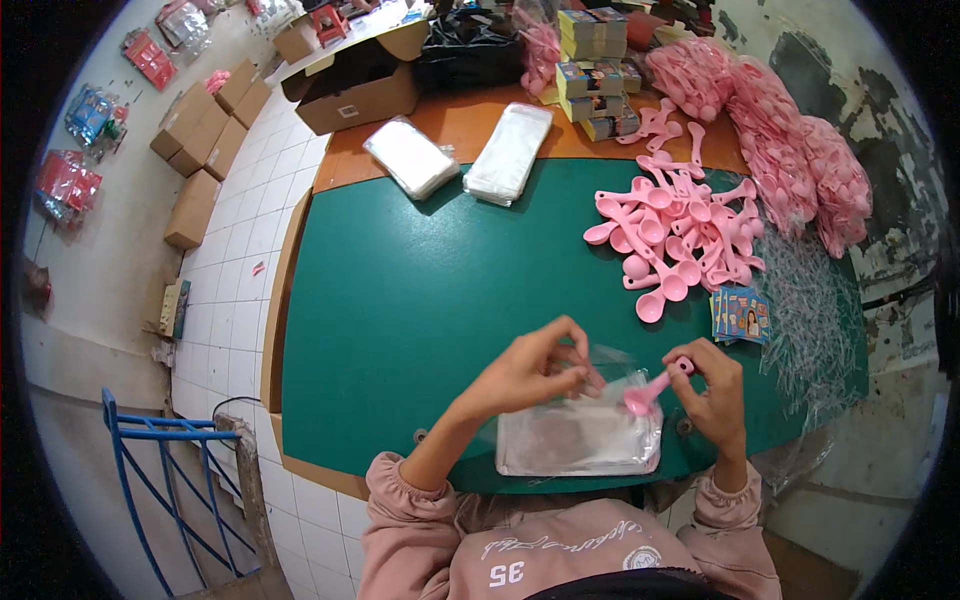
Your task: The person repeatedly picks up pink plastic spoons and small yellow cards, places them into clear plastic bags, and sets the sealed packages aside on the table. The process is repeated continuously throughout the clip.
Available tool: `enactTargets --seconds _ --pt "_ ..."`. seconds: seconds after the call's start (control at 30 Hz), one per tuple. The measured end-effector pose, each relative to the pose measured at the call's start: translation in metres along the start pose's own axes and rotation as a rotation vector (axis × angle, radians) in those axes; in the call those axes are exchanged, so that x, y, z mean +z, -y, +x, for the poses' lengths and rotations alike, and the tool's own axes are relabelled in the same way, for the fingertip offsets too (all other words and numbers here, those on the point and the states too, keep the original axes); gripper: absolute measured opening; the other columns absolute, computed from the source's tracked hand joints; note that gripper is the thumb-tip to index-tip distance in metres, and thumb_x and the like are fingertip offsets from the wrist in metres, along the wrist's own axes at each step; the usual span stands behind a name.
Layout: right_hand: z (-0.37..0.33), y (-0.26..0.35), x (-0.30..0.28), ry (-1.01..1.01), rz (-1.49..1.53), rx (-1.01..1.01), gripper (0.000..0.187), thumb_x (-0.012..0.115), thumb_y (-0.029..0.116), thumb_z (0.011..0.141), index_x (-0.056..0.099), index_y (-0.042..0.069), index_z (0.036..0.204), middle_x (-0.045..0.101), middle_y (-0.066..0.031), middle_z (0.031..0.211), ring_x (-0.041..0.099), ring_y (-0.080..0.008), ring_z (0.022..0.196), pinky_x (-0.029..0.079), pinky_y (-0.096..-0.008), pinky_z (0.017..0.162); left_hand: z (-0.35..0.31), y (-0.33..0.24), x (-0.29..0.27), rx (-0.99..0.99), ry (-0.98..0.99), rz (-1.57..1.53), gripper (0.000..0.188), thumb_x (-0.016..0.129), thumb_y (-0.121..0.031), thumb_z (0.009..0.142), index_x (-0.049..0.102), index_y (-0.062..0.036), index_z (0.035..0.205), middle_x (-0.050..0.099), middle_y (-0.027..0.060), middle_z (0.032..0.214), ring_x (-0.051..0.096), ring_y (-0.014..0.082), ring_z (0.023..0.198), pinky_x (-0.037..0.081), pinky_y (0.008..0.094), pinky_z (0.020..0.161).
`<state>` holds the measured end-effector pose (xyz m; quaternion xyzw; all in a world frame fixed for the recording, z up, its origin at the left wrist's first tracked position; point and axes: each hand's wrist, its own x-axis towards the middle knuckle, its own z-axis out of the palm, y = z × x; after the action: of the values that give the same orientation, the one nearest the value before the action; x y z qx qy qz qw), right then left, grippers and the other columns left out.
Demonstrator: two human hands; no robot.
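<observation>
My right hand (712, 392) pinches a pink measuring spoon (650, 392) by the holed end of its handle, bowl pointing left. Facing it, my left hand (545, 370) has its fingers bent together on a thin clear plastic bag (612, 357), smeared by motion. Both hands are over a stack of clear bags (575, 440) at the near table edge. The spoon's bowl is close to the bag; whether it is inside I cannot tell. A large pile of pink spoons (680, 220) lies beyond my right hand, with a few small printed cards (741, 314) below it.
Two more stacks of clear bags (411, 158) (508, 153) lie at the far side of the green table (400, 300). Bundled cards (592, 80) and bulging bags of pink spoons (790, 150) stand far right. Clear plastic strips (815, 320) cover the right edge. An open carton (360, 98) sits far left.
</observation>
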<state>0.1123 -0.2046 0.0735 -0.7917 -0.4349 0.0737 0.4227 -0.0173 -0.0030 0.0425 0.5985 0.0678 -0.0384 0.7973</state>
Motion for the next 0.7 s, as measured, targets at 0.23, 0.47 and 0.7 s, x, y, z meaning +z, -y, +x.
enactTargets --seconds 0.23,0.47,0.7 --pt "0.025 0.005 0.014 -0.28 0.464 0.109 0.011 0.056 0.004 0.083 0.056 -0.003 0.092 0.057 -0.0049 0.08 0.054 -0.0086 0.07 0.05 -0.0223 0.063 0.005 0.003 -0.008 -0.061 -0.179 -0.033 0.028 0.062 -0.006 0.08 0.046 -0.0009 0.102 0.065 0.0131 0.084 0.061 0.0127 0.079 0.048 0.0237 0.07" --pt "0.029 0.007 0.022 -0.159 0.504 0.103 0.02 0.057 0.002 0.081 0.054 -0.003 0.1 0.057 -0.0054 0.08 0.055 -0.0087 0.071 0.05 -0.0225 0.062 0.009 0.004 -0.006 -0.058 -0.194 -0.004 0.032 0.061 -0.008 0.081 0.051 0.0012 0.11 0.065 0.0078 0.086 0.058 0.0084 0.076 0.047 0.0223 0.067" --pt "0.04 0.003 0.043 -0.108 0.662 0.158 0.022 0.061 0.001 0.078 0.054 -0.001 0.1 0.056 -0.0053 0.077 0.055 -0.0086 0.068 0.047 -0.0206 0.061 0.008 0.008 -0.002 0.056 -0.134 0.054 0.029 0.054 -0.014 0.086 0.053 0.0033 0.109 0.062 0.0031 0.084 0.054 0.008 0.078 0.044 0.0237 0.073"
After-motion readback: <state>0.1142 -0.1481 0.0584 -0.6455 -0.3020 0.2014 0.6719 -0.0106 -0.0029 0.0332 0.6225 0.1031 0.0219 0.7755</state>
